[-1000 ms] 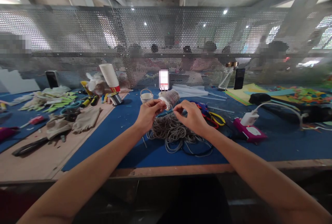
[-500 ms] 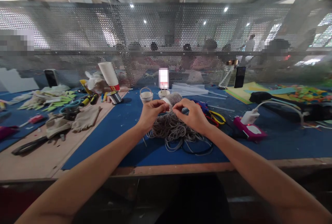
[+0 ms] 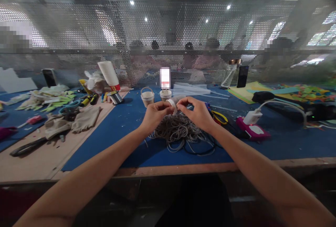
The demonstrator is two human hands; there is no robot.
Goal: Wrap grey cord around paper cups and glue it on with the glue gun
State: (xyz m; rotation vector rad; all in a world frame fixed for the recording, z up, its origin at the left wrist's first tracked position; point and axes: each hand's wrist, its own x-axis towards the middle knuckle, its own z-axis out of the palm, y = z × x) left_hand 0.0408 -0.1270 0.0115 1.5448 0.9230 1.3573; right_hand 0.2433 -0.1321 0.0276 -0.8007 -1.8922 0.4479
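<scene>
Over at the far left of the bench I see a heap of pale green and white strips (image 3: 47, 101), and nearer, on bare board, a crumpled beige glove (image 3: 86, 119). Next comes a leaning stack of white paper cups (image 3: 108, 73) with a shiny metal can (image 3: 115, 98) at its foot. A little bucket (image 3: 147, 97) with a hooped handle stands upright on the blue mat (image 3: 105, 150), just beyond the person's left hand (image 3: 154, 116). That hand is pinched on the white rim of a cord-wrapped cup (image 3: 178, 98), which is tipped on its side above a loose tangle of grey cord (image 3: 181, 131). From the right, the right hand (image 3: 198, 112) comes close to the same rim, thumb and forefinger nearly together; whether they grip a strand I can't tell. Partly behind that wrist sits a yellow-handled tool (image 3: 221, 117). Further right, a white plug (image 3: 252, 118) stands on a magenta box (image 3: 253, 131), and past it are coloured paper sheets (image 3: 244, 94), then a pile of bright scraps (image 3: 309, 95).
</scene>
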